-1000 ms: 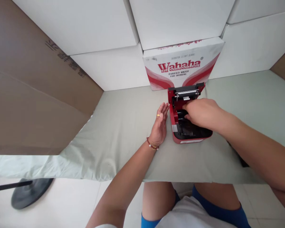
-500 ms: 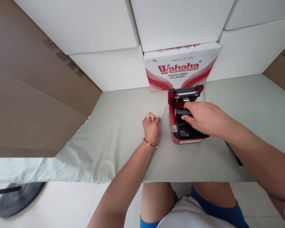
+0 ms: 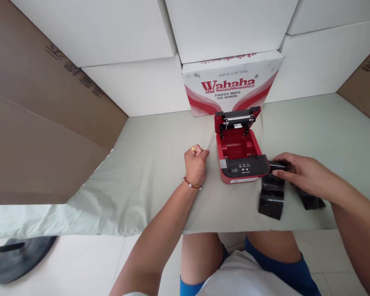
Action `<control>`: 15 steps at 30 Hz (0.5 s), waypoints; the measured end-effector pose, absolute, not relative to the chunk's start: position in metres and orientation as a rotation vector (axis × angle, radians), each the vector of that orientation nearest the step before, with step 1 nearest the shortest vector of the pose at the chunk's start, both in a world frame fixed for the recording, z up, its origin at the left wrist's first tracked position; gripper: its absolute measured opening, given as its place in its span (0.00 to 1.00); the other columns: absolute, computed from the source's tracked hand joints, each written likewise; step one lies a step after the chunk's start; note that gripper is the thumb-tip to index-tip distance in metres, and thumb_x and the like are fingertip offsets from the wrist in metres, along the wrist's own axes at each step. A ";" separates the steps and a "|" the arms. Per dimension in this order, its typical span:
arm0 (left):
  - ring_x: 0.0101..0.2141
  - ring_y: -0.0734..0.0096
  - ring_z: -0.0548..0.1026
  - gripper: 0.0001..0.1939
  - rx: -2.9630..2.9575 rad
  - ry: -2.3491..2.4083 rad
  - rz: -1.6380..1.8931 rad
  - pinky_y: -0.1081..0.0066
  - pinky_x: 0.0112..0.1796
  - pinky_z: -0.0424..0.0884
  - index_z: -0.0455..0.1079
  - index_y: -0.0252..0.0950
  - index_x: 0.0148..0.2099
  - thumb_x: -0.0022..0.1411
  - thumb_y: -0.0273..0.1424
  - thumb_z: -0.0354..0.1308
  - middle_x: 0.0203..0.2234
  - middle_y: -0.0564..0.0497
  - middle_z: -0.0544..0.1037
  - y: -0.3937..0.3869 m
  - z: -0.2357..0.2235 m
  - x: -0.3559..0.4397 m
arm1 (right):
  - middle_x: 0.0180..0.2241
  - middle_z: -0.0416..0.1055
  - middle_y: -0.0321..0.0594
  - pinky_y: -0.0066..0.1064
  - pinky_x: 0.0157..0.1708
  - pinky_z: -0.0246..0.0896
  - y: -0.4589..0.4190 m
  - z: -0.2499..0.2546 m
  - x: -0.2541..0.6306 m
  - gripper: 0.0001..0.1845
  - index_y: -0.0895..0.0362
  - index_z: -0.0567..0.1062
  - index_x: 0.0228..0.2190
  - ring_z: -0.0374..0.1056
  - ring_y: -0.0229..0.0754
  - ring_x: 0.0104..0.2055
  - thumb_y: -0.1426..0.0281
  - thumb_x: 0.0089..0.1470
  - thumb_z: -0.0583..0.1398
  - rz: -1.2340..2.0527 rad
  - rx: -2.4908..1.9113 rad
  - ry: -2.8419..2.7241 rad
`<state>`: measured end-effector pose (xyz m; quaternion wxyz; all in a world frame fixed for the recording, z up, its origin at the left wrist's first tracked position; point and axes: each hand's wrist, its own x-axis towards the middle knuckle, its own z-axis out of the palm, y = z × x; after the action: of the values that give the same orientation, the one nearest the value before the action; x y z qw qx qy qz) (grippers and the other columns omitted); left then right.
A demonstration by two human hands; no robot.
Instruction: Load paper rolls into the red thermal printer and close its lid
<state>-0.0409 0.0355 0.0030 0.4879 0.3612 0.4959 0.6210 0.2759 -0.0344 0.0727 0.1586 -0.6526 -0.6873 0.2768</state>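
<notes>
A small red and black label printer stands on the cloth with its lid tipped up at the back, and its red inner bay shows nothing inside. Just right of it, my right hand is closed around a roll of black film. From the roll a loose black strip hangs down toward the cloth. Another black film piece lies below my wrist, partly covered by the hand. To the printer's left, my left hand rests on the cloth as a fist, apart from the printer.
A Wahaha water carton stands right behind the printer, against stacked white boxes. A large brown carton takes up the left side, and another brown box is at the far right. Pale green cloth covers the table.
My right hand has lifted the black roll out of the printer's bay and carried it right, beside the printer. The loose strip now shows. My left fist stays put.
</notes>
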 end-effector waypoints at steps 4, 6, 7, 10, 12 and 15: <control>0.21 0.81 0.48 0.27 0.928 1.222 1.476 0.75 0.25 0.47 0.45 0.40 0.24 0.47 0.26 0.66 0.17 0.63 0.51 0.034 0.000 -0.040 | 0.26 0.76 0.37 0.39 0.30 0.63 -0.038 0.074 0.284 0.31 0.49 0.82 0.54 0.64 0.44 0.24 0.43 0.60 0.61 0.534 -1.980 -1.692; 0.21 0.81 0.48 0.27 0.947 1.228 1.455 0.75 0.26 0.47 0.45 0.40 0.24 0.48 0.26 0.67 0.17 0.63 0.52 0.033 -0.001 -0.039 | 0.35 0.82 0.43 0.43 0.38 0.66 -0.032 0.071 0.306 0.25 0.50 0.84 0.50 0.69 0.48 0.31 0.50 0.61 0.59 0.335 -1.954 -1.760; 0.21 0.81 0.48 0.27 0.955 1.230 1.447 0.74 0.26 0.47 0.45 0.40 0.24 0.48 0.26 0.67 0.17 0.63 0.52 0.033 -0.001 -0.039 | 0.41 0.84 0.47 0.45 0.43 0.68 -0.028 0.066 0.319 0.23 0.51 0.85 0.48 0.71 0.51 0.37 0.53 0.61 0.59 0.290 -1.915 -1.866; 0.21 0.80 0.48 0.26 0.975 1.236 1.432 0.74 0.26 0.47 0.46 0.40 0.24 0.48 0.26 0.67 0.18 0.63 0.52 0.032 -0.001 -0.039 | 0.49 0.85 0.52 0.50 0.55 0.66 -0.015 0.046 0.345 0.24 0.53 0.85 0.49 0.71 0.57 0.50 0.55 0.63 0.56 0.402 -1.810 -2.158; 0.22 0.80 0.48 0.26 0.985 1.239 1.427 0.74 0.26 0.48 0.47 0.40 0.24 0.48 0.27 0.67 0.18 0.63 0.52 0.032 -0.001 -0.039 | 0.50 0.85 0.52 0.52 0.57 0.64 -0.011 0.040 0.349 0.24 0.53 0.85 0.49 0.72 0.57 0.50 0.55 0.65 0.55 0.499 -1.769 -2.226; 0.22 0.80 0.49 0.24 0.996 1.243 1.429 0.74 0.27 0.48 0.48 0.40 0.24 0.49 0.27 0.67 0.18 0.63 0.53 0.031 0.000 -0.039 | 0.48 0.85 0.51 0.51 0.58 0.63 -0.012 0.053 0.336 0.20 0.50 0.85 0.47 0.74 0.56 0.50 0.54 0.66 0.58 0.535 -1.688 -2.284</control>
<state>-0.0391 0.0307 -0.0005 0.4800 0.4083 0.5097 0.5857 0.3359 -0.0121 0.0531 0.1256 -0.5795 -0.7840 0.1835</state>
